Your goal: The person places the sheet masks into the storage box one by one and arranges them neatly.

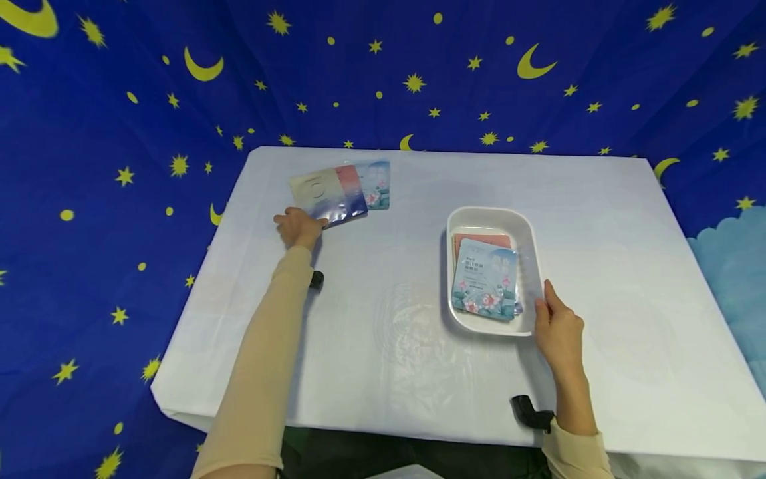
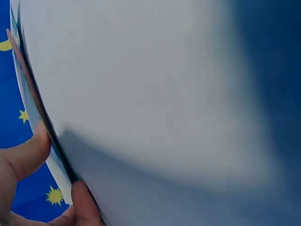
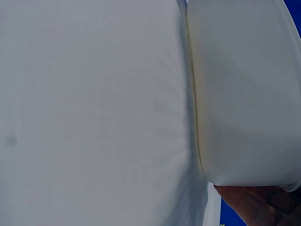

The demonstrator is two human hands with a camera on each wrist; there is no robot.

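At the far left of the table, my left hand [image 1: 299, 228] pinches the near left corner of a beige and dark blue sheet mask packet [image 1: 323, 193]. It partly covers a pink packet [image 1: 347, 178] and a light blue flowered packet [image 1: 377, 183]. In the left wrist view, the packets [image 2: 35, 89] appear edge-on between thumb and fingers. My right hand [image 1: 560, 329] grips the near right side of a white plastic tub [image 1: 492, 214]. Inside lie a light blue flowered packet [image 1: 486, 279] and, under it, a pink one [image 1: 499, 239]. The right wrist view shows the tub's outer wall [image 3: 249, 94].
A white cloth [image 1: 371, 319] covers the table. Dark blue curtain fabric [image 1: 383, 66] with yellow stars and moons hangs behind and at the sides. Black wrist camera mounts [image 1: 529, 412] stick out beside both wrists.
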